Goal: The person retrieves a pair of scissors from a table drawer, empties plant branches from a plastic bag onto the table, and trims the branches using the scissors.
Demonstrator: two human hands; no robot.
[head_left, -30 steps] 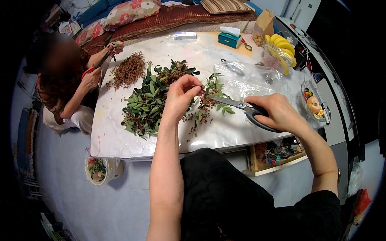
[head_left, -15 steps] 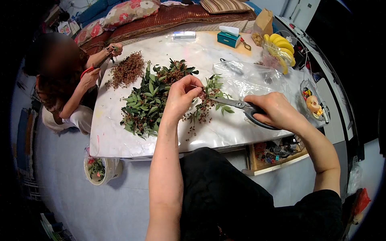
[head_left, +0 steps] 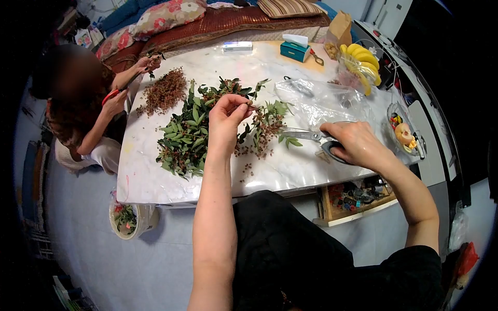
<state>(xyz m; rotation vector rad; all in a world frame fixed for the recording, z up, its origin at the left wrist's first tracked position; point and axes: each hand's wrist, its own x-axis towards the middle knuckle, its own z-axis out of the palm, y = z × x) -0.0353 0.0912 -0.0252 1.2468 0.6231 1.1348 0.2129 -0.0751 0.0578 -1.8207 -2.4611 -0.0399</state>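
My left hand (head_left: 228, 120) is closed in a pinch on the stem of a leafy sprig (head_left: 267, 127), held above the table with reddish-brown berries and green leaves hanging from it. Grey-black scissors (head_left: 305, 134) are in my right hand (head_left: 355, 142), their blades pointing left near the sprig's leaves. How far the blades are apart is hard to make out. Left of my left hand lies a heap of leafy cuttings (head_left: 189, 127) with berries among the leaves. A few loose berries (head_left: 248, 168) are scattered on the white marbled table (head_left: 218, 59) below the sprig.
Across the table's left corner sits another person (head_left: 85, 109) with red-handled scissors (head_left: 110, 96), beside a berry pile (head_left: 163, 90). A plastic bag (head_left: 332, 106), bananas (head_left: 363, 59) and tissue box (head_left: 294, 50) lie rightward. Below are a bucket (head_left: 148, 220) and an open drawer (head_left: 358, 213).
My left hand has shifted slightly left with the sprig's stem. The scissors have drawn back a little to the right, away from my left fingers.
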